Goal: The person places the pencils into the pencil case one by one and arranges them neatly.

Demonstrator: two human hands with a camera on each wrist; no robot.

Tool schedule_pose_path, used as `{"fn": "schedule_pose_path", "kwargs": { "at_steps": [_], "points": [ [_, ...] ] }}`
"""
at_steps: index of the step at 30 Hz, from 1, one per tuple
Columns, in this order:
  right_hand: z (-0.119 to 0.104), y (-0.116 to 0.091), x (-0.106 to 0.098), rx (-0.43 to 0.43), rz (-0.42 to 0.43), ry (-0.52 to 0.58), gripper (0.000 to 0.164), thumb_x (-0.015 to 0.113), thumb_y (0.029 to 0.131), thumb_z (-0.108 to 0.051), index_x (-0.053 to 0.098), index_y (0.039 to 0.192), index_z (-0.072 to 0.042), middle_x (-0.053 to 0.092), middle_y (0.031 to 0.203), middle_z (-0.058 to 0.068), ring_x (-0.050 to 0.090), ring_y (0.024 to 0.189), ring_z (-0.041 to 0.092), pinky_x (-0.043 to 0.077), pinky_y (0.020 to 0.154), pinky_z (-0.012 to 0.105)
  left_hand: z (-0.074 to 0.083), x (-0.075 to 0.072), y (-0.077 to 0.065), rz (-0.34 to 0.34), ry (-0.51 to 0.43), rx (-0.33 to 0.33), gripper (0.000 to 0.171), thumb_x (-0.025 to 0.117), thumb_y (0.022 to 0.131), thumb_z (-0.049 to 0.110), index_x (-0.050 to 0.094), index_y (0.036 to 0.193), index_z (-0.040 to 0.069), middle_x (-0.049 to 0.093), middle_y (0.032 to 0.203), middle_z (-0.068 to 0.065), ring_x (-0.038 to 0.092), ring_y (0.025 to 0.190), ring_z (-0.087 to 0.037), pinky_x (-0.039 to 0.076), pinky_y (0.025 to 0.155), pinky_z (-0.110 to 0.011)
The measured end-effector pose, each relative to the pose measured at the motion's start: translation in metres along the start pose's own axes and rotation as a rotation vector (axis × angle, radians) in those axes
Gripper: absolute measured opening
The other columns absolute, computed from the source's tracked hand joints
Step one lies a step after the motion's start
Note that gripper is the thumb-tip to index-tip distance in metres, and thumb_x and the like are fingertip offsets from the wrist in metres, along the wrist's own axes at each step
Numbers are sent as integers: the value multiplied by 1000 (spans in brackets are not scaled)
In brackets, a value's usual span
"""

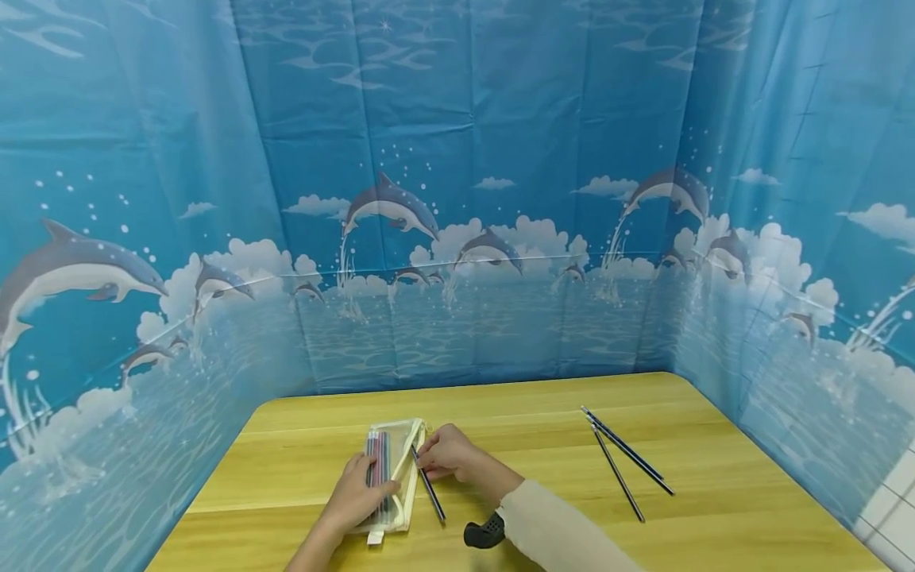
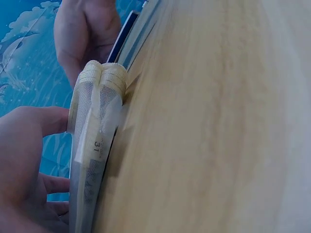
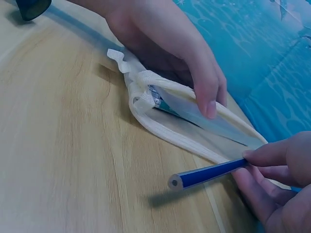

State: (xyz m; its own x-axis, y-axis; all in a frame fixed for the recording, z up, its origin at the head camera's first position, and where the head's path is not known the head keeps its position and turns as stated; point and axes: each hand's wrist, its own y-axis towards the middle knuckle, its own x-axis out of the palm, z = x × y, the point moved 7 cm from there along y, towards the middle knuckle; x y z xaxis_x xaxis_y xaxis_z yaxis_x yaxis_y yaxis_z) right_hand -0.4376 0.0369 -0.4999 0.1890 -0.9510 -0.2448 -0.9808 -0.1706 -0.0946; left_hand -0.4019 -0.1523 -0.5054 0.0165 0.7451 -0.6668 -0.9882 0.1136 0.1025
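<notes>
A see-through mesh pencil case [image 1: 409,435] with cream zip edging lies on the table, several pencils [image 1: 377,453] showing inside it. My left hand [image 1: 356,494] holds the case from above, fingers over the pencils and thumb by the zipped side. In the right wrist view the mouth of the case [image 3: 170,137] gapes. Beside that mouth my right hand [image 1: 452,454] pinches a dark blue pencil [image 3: 209,175] between thumb and fingers. Its flat end points toward me, while its far end reaches the zip edge; whether that end is inside is hidden.
Several dark pencils [image 1: 627,451] lie together on the right of the yellow wood-grain table [image 1: 529,413]. A black rounded object [image 1: 484,532] sits by the right sleeve. Blue dolphin-print curtains [image 1: 472,334] hang behind and along both sides.
</notes>
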Motion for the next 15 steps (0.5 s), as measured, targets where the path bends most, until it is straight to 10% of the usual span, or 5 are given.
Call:
{"fn": "schedule_pose_path", "kwargs": {
  "at_steps": [15],
  "points": [
    [-10, 15, 20, -45, 172, -48, 10, 80, 85, 7, 75, 83, -1, 67, 72, 9, 65, 51, 14, 57, 49, 27, 4, -1, 0, 1, -7, 12, 82, 79, 85, 37, 48, 144, -10, 37, 152, -34, 50, 126, -46, 44, 101, -61]
  ]
}}
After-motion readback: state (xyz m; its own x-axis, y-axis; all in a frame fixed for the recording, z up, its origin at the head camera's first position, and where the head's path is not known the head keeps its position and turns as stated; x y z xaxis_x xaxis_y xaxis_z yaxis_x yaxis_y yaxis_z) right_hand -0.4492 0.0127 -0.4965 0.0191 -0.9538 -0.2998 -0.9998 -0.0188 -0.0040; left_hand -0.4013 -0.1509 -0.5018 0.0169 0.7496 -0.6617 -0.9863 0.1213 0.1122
